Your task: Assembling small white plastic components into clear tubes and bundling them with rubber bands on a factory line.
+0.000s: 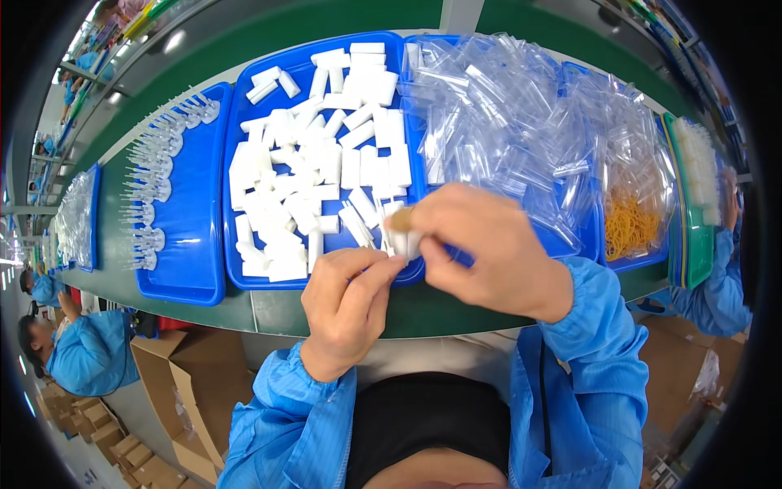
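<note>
My left hand and my right hand meet above the near rim of a blue tray that holds several small white plastic blocks. Both hands pinch small white pieces between their fingertips; a tan band or finger cot shows at the right hand's fingertip. How the pieces fit together is hidden by my fingers. Both forearms wear blue sleeves.
A blue tray of clear pronged parts stands to the left. A heap of clear plastic sleeves fills a tray to the right, with yellow rubber bands and a green tray beyond. Cardboard boxes and seated co-workers lie lower left.
</note>
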Demonstrator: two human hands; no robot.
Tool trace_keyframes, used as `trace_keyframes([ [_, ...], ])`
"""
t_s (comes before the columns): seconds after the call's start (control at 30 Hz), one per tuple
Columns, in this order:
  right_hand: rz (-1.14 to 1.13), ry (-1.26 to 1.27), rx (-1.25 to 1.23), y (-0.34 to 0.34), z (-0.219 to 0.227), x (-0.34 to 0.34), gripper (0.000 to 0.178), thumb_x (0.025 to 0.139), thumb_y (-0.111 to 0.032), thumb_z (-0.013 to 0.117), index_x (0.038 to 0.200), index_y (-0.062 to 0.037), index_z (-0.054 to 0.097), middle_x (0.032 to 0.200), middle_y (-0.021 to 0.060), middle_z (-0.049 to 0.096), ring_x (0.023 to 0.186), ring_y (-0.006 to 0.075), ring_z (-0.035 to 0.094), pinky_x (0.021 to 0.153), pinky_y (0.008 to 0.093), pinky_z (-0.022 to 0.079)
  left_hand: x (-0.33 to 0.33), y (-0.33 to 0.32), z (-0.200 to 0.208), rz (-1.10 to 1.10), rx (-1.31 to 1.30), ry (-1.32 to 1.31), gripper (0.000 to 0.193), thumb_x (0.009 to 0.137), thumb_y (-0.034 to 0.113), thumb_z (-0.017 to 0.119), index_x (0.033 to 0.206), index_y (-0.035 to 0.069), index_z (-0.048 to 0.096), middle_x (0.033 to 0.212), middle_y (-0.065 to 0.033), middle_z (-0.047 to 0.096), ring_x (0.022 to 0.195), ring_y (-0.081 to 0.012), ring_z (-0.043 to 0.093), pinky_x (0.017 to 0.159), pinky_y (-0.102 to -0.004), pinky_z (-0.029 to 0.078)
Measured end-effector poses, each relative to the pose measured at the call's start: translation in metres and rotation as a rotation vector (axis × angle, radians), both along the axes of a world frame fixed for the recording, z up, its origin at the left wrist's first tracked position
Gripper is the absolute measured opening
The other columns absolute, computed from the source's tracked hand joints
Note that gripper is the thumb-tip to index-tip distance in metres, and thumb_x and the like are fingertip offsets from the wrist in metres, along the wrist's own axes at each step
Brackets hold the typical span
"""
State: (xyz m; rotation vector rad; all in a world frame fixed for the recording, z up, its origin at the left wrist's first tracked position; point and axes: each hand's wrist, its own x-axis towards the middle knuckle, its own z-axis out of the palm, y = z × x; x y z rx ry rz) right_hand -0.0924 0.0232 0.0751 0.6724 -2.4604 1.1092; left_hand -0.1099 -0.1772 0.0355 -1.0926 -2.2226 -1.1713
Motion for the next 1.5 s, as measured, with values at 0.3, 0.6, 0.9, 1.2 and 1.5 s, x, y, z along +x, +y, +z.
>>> trace_keyframes([
  [0.3, -0.242, -0.3, -0.49, 0.006, 0.001, -0.009, 0.021, 0.088, 0.001, 0.06, 0.109, 0.0008, 0.066, 0.102, 0.007, 0.067, 0.089, 0.0121, 0.064, 0.084, 0.0283, 0.05, 0.007, -0.011, 0.002, -0.197, -0.069, 0.08, 0.037, 0.063, 0.005, 0.072, 0.099, 0.005, 0.075, 0.096, -0.0074, 0.068, 0.082, -0.0229, 0.063, 0.068, -0.0306, 0.052],
  [0.6, -0.266, -0.29, -0.471, 0.002, 0.002, -0.014, 0.014, 0.088, 0.0, 0.062, 0.102, 0.0006, 0.065, 0.096, 0.0063, 0.068, 0.089, 0.0123, 0.064, 0.084, 0.0288, 0.049, 0.007, -0.01, -0.001, -0.212, -0.082, 0.085, 0.036, 0.063, 0.005, 0.071, 0.099, 0.005, 0.074, 0.097, -0.0071, 0.068, 0.082, -0.0231, 0.063, 0.068, -0.031, 0.052],
  [0.9, -0.229, -0.138, -0.095, 0.003, 0.009, -0.007, 0.012, 0.088, -0.001, 0.061, 0.098, -0.0011, 0.066, 0.092, 0.0071, 0.066, 0.085, 0.0182, 0.061, 0.082, 0.0312, 0.046, -0.002, -0.013, -0.005, -0.167, -0.072, 0.122, 0.034, 0.065, 0.006, 0.069, 0.099, 0.004, 0.074, 0.097, -0.0074, 0.068, 0.081, -0.0227, 0.063, 0.068, -0.031, 0.052],
  [1.2, -0.178, -0.193, -0.134, -0.007, 0.001, -0.006, 0.016, 0.086, 0.002, 0.06, 0.099, -0.0048, 0.069, 0.092, 0.0065, 0.067, 0.087, 0.0229, 0.058, 0.097, 0.0379, 0.039, -0.006, -0.011, -0.005, -0.148, -0.092, 0.136, 0.035, 0.065, 0.006, 0.069, 0.1, 0.004, 0.073, 0.097, -0.0071, 0.067, 0.082, -0.0231, 0.062, 0.068, -0.0308, 0.052],
  [1.5, 0.094, -0.088, 0.074, -0.007, 0.012, -0.008, 0.024, 0.085, 0.006, 0.059, 0.102, -0.0063, 0.071, 0.097, 0.0058, 0.07, 0.1, 0.0248, 0.062, 0.101, 0.0515, 0.039, -0.007, -0.017, -0.019, -0.119, 0.18, 0.134, 0.037, 0.068, -0.004, 0.078, 0.103, 0.002, 0.069, 0.108, -0.0155, 0.064, 0.082, -0.0271, 0.065, 0.066, -0.0332, 0.054],
])
